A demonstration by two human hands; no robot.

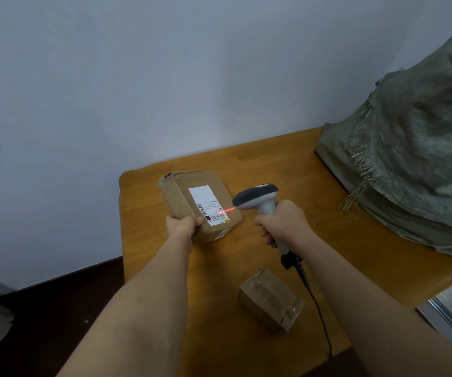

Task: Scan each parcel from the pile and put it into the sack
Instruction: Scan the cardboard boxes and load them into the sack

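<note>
Right now we grip the near left corner of the larger parcel (200, 205) with our left hand (182, 225), fingers curled over its edge and thumb on top, while the box rests on the bench (314, 240) at about 11 o'clock from the middle of the wooden top. Its white shipping label (209, 205) faces up, and a thin red laser line (226, 210) crosses the barcode end of that label. At 3 o'clock from the parcel, our right hand (283, 224) wraps fully round the grip of the grey scanner (260, 198), whose head points left at the label; its dark cable (316, 303) trails back toward 6 o'clock and off the near edge of the bench. Nearer to us, at roughly 5 o'clock from the held box, a smaller taped parcel (272, 299) lies untouched on the wood, just beside the cable. Over at 2 o'clock, the grey-green woven sack (409, 164) slumps on the far right of the bench, its frayed edge hanging down and its mouth toward the upper right, where a bit of brown shows inside.
</note>
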